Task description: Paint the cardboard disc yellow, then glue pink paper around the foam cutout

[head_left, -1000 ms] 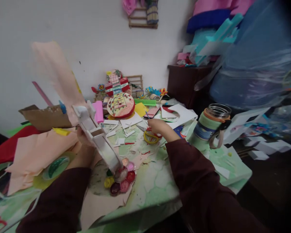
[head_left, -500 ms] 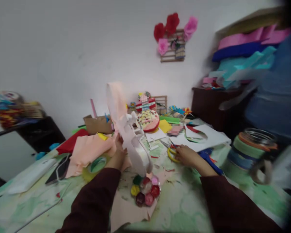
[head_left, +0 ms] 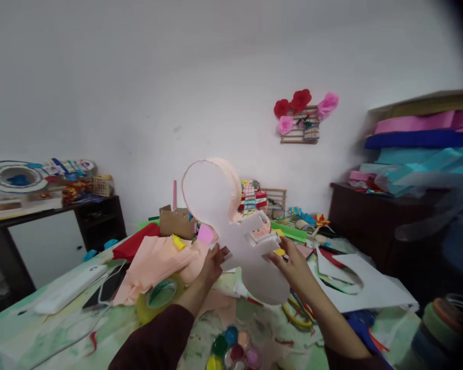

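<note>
Both hands hold up a white figure-shaped foam cutout (head_left: 235,241) with a round head, its broad face toward me. Peach paper lines the edge of the head. My left hand (head_left: 215,261) is closed on the cutout's left side. On the right, my right hand (head_left: 291,259) grips it by the side, below a notched part sticking out. Beneath it lie yellow-handled scissors (head_left: 299,314), partly hidden by my right arm. A cluster of small paint pots (head_left: 235,349) with coloured lids stands at the bottom of the view.
Left on the table are a roll of tape (head_left: 160,298), crumpled peach paper (head_left: 154,262), a phone (head_left: 107,288) and a white device (head_left: 71,289). Cut white paper (head_left: 374,280) lies right, near a striped jar (head_left: 440,329). A cardboard box (head_left: 175,222) stands behind.
The cutout has turned from edge-on to face-on. My right hand has left the scissors and moved up to take hold of the cutout. My view has tilted upward.
</note>
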`<state>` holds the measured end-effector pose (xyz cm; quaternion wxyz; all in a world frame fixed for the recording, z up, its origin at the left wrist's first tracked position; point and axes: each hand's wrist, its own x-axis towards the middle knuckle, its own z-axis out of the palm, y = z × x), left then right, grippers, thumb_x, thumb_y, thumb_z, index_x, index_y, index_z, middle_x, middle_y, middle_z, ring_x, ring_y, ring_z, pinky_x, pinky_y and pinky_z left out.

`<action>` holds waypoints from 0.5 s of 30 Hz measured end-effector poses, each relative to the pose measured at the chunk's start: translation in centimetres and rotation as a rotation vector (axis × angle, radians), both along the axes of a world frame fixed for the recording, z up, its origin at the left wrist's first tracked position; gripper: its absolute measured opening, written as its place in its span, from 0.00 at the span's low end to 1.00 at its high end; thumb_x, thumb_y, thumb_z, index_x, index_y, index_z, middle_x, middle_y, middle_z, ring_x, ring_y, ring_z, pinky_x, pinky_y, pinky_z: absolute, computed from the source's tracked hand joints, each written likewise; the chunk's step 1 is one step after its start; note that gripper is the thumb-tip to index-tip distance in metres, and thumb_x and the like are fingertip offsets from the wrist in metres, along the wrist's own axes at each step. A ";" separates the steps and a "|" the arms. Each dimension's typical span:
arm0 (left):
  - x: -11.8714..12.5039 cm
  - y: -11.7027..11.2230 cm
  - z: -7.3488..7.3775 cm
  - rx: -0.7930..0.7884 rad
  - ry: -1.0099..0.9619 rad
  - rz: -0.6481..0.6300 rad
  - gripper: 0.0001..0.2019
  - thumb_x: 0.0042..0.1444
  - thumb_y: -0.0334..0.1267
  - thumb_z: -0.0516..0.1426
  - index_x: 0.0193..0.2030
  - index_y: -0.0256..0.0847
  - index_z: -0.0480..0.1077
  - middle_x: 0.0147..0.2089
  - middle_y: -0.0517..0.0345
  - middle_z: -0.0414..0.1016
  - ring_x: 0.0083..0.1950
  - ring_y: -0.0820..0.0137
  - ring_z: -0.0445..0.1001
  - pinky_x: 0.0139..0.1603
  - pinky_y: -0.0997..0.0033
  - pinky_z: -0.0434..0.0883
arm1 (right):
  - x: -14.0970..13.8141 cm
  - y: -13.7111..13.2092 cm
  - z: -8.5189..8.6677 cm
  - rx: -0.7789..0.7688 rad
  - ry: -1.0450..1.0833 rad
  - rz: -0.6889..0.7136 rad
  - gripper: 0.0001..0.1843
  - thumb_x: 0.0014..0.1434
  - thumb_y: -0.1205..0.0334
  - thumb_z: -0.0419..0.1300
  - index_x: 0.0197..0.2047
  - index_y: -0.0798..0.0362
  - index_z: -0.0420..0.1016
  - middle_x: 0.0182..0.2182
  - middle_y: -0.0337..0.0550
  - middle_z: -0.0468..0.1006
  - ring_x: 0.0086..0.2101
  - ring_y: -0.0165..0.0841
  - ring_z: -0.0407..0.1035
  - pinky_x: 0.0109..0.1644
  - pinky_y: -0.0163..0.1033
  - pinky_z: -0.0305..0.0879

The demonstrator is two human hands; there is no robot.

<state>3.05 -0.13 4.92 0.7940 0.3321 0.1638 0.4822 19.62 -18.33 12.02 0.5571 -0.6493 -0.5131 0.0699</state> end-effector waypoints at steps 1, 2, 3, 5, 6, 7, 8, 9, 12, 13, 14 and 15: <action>0.2 -0.2 0.1 0.050 0.008 0.017 0.24 0.38 0.50 0.70 0.38 0.39 0.70 0.27 0.58 0.76 0.28 0.64 0.76 0.35 0.62 0.74 | -0.1 0.8 0.5 0.028 0.034 -0.013 0.39 0.52 0.39 0.61 0.59 0.56 0.63 0.55 0.59 0.73 0.55 0.50 0.69 0.59 0.55 0.65; 0.4 -0.3 0.2 0.102 0.016 0.042 0.26 0.36 0.52 0.71 0.39 0.40 0.70 0.29 0.58 0.77 0.30 0.64 0.77 0.36 0.62 0.74 | -0.1 1.5 0.9 0.051 0.073 -0.023 0.38 0.50 0.40 0.62 0.57 0.56 0.64 0.53 0.59 0.75 0.52 0.50 0.71 0.55 0.55 0.68; 0.6 -0.4 0.3 0.153 0.024 0.071 0.28 0.35 0.53 0.71 0.40 0.41 0.70 0.32 0.58 0.78 0.34 0.63 0.78 0.39 0.62 0.74 | 0.0 2.1 1.3 0.076 0.122 -0.030 0.37 0.50 0.40 0.62 0.55 0.55 0.65 0.50 0.58 0.76 0.48 0.49 0.73 0.51 0.54 0.71; 0.9 -0.5 0.6 0.253 0.053 0.138 0.31 0.34 0.54 0.71 0.43 0.43 0.70 0.41 0.55 0.79 0.45 0.62 0.77 0.49 0.63 0.72 | 0.3 3.0 1.9 0.132 0.227 -0.027 0.35 0.49 0.38 0.61 0.53 0.55 0.66 0.46 0.55 0.77 0.41 0.46 0.75 0.42 0.51 0.75; 0.9 -0.4 0.8 0.300 0.081 0.166 0.31 0.35 0.53 0.71 0.45 0.43 0.70 0.45 0.54 0.78 0.50 0.62 0.76 0.54 0.63 0.70 | 0.6 3.3 2.1 0.160 0.267 -0.024 0.35 0.49 0.38 0.61 0.52 0.54 0.67 0.45 0.54 0.78 0.39 0.45 0.75 0.39 0.49 0.76; 0.8 -0.4 1.1 0.344 0.120 0.184 0.31 0.36 0.52 0.71 0.47 0.43 0.70 0.48 0.52 0.78 0.54 0.61 0.74 0.58 0.62 0.68 | 1.0 3.5 2.4 0.187 0.291 -0.027 0.35 0.48 0.37 0.62 0.52 0.54 0.67 0.44 0.52 0.78 0.38 0.44 0.75 0.37 0.48 0.76; 0.6 -0.3 1.5 0.387 0.170 0.185 0.32 0.36 0.51 0.71 0.48 0.42 0.70 0.50 0.50 0.77 0.55 0.60 0.73 0.60 0.61 0.66 | 1.6 3.6 2.6 0.204 0.301 -0.033 0.36 0.48 0.37 0.62 0.52 0.54 0.68 0.42 0.51 0.79 0.37 0.44 0.75 0.36 0.47 0.76; 0.3 -0.2 1.9 0.430 0.229 0.168 0.32 0.36 0.49 0.72 0.48 0.42 0.70 0.51 0.48 0.77 0.56 0.58 0.73 0.60 0.59 0.66 | 2.3 3.6 2.9 0.210 0.302 -0.043 0.36 0.48 0.37 0.62 0.52 0.54 0.68 0.40 0.50 0.79 0.36 0.43 0.75 0.36 0.46 0.75; -1.4 0.3 3.5 0.566 0.428 0.040 0.32 0.29 0.43 0.74 0.46 0.39 0.74 0.49 0.44 0.78 0.51 0.53 0.76 0.53 0.52 0.71 | 5.1 3.3 4.4 0.175 0.307 -0.047 0.38 0.48 0.38 0.62 0.54 0.55 0.69 0.33 0.46 0.79 0.29 0.39 0.73 0.32 0.43 0.73; -2.2 0.6 4.1 0.611 0.493 -0.001 0.32 0.27 0.40 0.74 0.44 0.38 0.76 0.47 0.43 0.79 0.48 0.52 0.77 0.49 0.51 0.72 | 6.2 3.1 5.0 0.169 0.296 -0.041 0.37 0.48 0.38 0.62 0.54 0.55 0.70 0.32 0.45 0.78 0.28 0.38 0.72 0.32 0.43 0.72; -3.1 1.0 4.8 0.657 0.552 -0.027 0.31 0.25 0.39 0.74 0.42 0.38 0.77 0.45 0.42 0.79 0.47 0.50 0.77 0.47 0.50 0.73 | 7.4 2.8 5.8 0.172 0.272 -0.052 0.36 0.47 0.39 0.63 0.53 0.55 0.71 0.30 0.44 0.77 0.28 0.38 0.71 0.32 0.42 0.71; -4.1 1.5 5.5 0.699 0.605 -0.029 0.28 0.25 0.39 0.74 0.40 0.38 0.78 0.44 0.42 0.80 0.47 0.49 0.77 0.46 0.50 0.73 | 8.6 2.5 6.5 0.167 0.227 -0.062 0.34 0.47 0.40 0.63 0.51 0.54 0.73 0.29 0.43 0.76 0.27 0.37 0.70 0.31 0.42 0.71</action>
